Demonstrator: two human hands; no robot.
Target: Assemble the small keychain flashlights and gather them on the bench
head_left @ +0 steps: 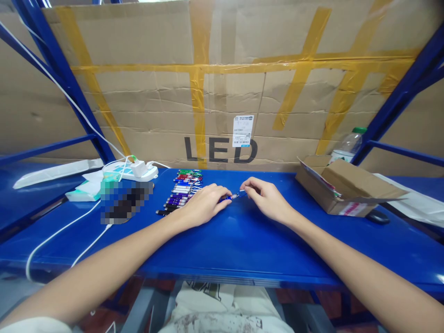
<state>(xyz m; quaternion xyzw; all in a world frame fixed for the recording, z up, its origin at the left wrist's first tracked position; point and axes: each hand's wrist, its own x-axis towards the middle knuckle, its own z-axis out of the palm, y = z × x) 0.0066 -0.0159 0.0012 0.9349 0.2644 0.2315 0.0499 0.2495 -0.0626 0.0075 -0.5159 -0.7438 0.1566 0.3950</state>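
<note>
Blue pen (235, 196) is sitting between both hands, centre of frame. Judgement: aligning both hands along its axis and pinching lightly should be giving best control. Left hand (209, 203) is gripping one end, fingers narrow. Right hand (265, 196) is resting half-curled, fingertips meeting the other end; whether pinching, cannot tell.

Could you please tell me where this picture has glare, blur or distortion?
Head view: soft glare on the glossy blue tabletop; same view: wide-angle stretching of the bare forearms toward the lower corners; same view: mosaic blocks over a dark object at left; same view: slim blue pen slightly soft.
</note>
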